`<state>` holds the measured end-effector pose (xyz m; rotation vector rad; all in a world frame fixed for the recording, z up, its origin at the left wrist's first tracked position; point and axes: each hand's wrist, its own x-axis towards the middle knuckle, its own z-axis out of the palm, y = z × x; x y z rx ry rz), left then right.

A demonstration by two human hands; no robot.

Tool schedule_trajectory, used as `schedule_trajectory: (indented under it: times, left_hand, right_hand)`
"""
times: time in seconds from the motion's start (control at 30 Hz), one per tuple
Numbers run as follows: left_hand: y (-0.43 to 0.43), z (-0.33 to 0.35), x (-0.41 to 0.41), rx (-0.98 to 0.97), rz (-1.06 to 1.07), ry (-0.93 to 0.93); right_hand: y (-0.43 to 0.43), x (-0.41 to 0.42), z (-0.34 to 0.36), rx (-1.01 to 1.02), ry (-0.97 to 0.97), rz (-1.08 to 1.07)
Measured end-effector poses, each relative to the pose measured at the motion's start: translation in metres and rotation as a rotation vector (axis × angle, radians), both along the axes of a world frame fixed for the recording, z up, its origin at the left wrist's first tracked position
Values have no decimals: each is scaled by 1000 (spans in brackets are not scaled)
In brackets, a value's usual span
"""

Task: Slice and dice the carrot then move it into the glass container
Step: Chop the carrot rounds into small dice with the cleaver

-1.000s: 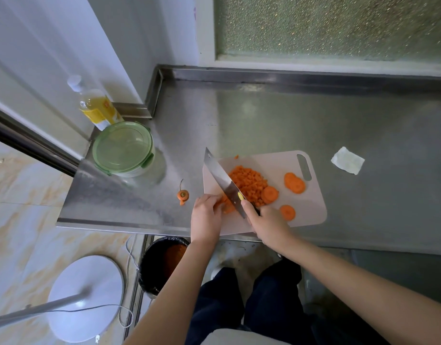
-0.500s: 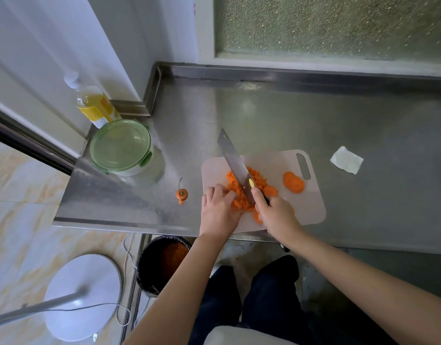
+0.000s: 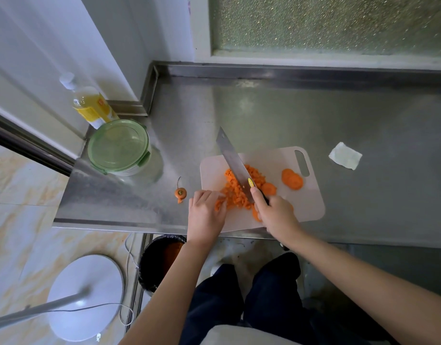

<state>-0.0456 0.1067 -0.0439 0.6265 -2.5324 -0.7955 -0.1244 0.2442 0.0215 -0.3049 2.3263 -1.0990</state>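
A pale cutting board (image 3: 311, 205) lies at the steel counter's front edge. On it is a heap of diced carrot (image 3: 235, 189), with round carrot slices (image 3: 292, 180) to its right near the handle hole. My right hand (image 3: 276, 214) grips the handle of a cleaver (image 3: 235, 161), whose blade lies across the heap and points away to the left. My left hand (image 3: 206, 211) rests with curled fingers on the diced carrot at the heap's left edge. The glass container (image 3: 118, 148), closed with a green lid, stands at the counter's left end.
A carrot top (image 3: 180, 192) with a thin stem lies left of the board. An oil bottle (image 3: 89, 104) stands behind the container. A folded tissue (image 3: 345, 155) lies at the right. Below the counter edge are a black bin (image 3: 162, 260) and a fan base (image 3: 86, 297).
The cleaver has moved right across the board, over the diced heap. Both hands shifted right with it, and the left hand now rests on the dice.
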Motion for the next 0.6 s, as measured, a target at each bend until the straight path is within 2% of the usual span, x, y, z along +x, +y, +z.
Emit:
schedule_trajectory:
  times: [0.27, 0.43, 0.6]
  left_hand:
    - [1, 2, 9, -18, 85, -110]
    - [0, 5, 4, 149, 16, -238]
    - [-1, 7, 0, 329, 30, -205]
  right_hand:
    - [2, 2, -6, -39, -33, -18]
    - [3, 4, -13, -54, -47, -25]
    - [2, 5, -16, -29, -81, 41]
